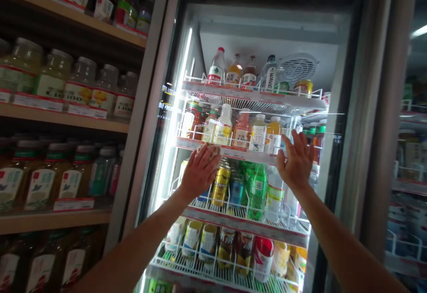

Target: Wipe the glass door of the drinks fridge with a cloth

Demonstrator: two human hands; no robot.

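Left hand [202, 168]: back toward camera, fingers extended upward and only slightly parted.
Mottled patch [211, 148]: at the left fingertips; blurred, cloth or reflection cannot be told.
Right hand [295, 159]: raised, fingers spread, thumb apart.
Glass door [233, 26]: directly ahead of both hands' fingers; contact or a slight gap cannot be told.
Shelved jars [80, 82]: outside the door, well left of the left fingers.
Orange bottle [273, 133]: behind the glass, just left of the right fingertips.
Gold can [220, 184]: behind the glass, below and right of the left fingers.
Green bottle [256, 190]: between the hands, lower than either set of fingers.
Round grille [298, 67]: far back, well above the right fingertips.
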